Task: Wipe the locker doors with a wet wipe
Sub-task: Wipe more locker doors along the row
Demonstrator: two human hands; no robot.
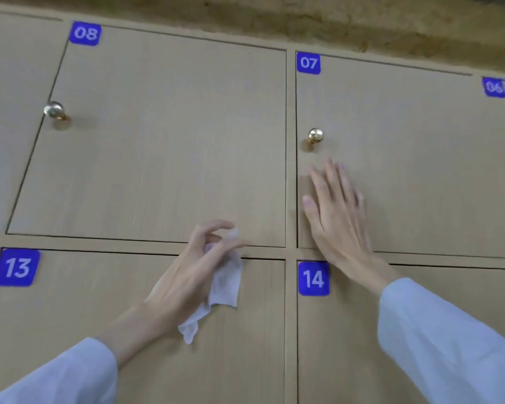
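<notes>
Left hand [187, 275] pinches a dangling wet wipe [220, 290]; right hand [336, 211], spread flat, braces door 07 [405, 158]. The loose pinch risks dropping it.

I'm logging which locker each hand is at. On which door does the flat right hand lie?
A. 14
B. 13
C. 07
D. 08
C: the right hand lies with straight fingers on the lower left part of door 07, just below its knob, while the left hand holds the wet wipe near the gap between doors 08 and 13.
</notes>
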